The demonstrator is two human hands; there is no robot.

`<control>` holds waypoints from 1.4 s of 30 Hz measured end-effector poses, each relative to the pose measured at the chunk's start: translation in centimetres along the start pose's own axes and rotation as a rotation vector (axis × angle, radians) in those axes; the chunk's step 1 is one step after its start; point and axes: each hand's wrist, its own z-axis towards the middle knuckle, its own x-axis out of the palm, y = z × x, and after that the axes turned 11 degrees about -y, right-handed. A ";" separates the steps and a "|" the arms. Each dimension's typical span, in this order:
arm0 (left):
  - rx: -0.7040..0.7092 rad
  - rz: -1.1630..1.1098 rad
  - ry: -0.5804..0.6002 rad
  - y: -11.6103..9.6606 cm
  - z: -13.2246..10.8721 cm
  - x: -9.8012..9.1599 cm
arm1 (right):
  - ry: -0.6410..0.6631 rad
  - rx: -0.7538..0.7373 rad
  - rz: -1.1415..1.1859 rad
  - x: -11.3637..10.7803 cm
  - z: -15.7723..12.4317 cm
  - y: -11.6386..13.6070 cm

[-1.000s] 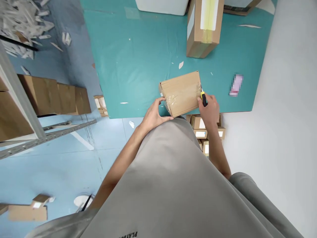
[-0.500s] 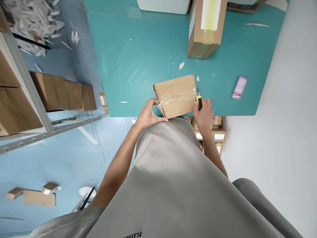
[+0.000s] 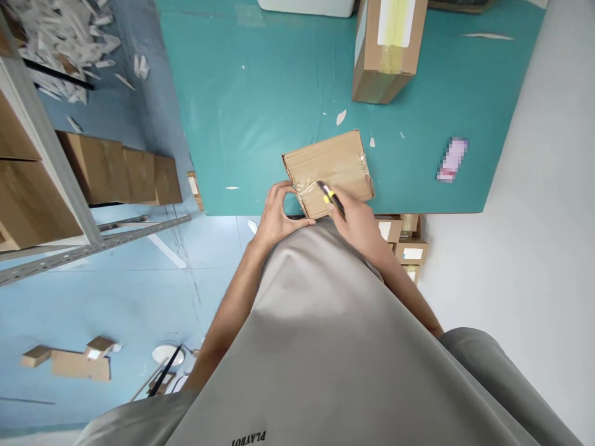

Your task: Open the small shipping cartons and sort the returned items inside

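Observation:
A small flat cardboard box [image 3: 341,155], with crinkled clear tape across it, lies tilted at the near edge of the green table. My left hand [image 3: 279,214] grips its left end, the fingers at the upper side and the thumb along the near corner. In my right hand [image 3: 360,226] is a yellow and black utility knife [image 3: 333,198]. The knife's tip is over the taped left part of the box; whether it touches the tape I cannot tell.
A taller taped carton [image 3: 388,68] stands farther back on the green table [image 3: 218,111], near a white container [image 3: 307,6]. A blurred pink item [image 3: 452,160] lies to the right. Shelving with cartons [image 3: 37,198] is at the left; more boxes [image 3: 411,251] sit below the table edge.
My right hand has moved the utility knife leftward from the box's right end to above its left part. The left hand keeps its hold, and the box has shifted slightly.

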 end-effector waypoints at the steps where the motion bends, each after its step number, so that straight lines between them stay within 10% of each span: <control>1: 0.004 0.014 -0.012 0.0 -0.1 0.0 | 0.068 -0.031 0.001 0.2 0.1 0.6; 23: -0.040 -0.050 -0.105 0.3 -1.2 1.1 | 0.249 -0.004 -0.249 0.1 2.0 7.4; 42: -0.011 -0.024 -0.139 -0.3 -1.9 0.7 | 0.230 -0.016 -0.245 -0.6 1.5 7.7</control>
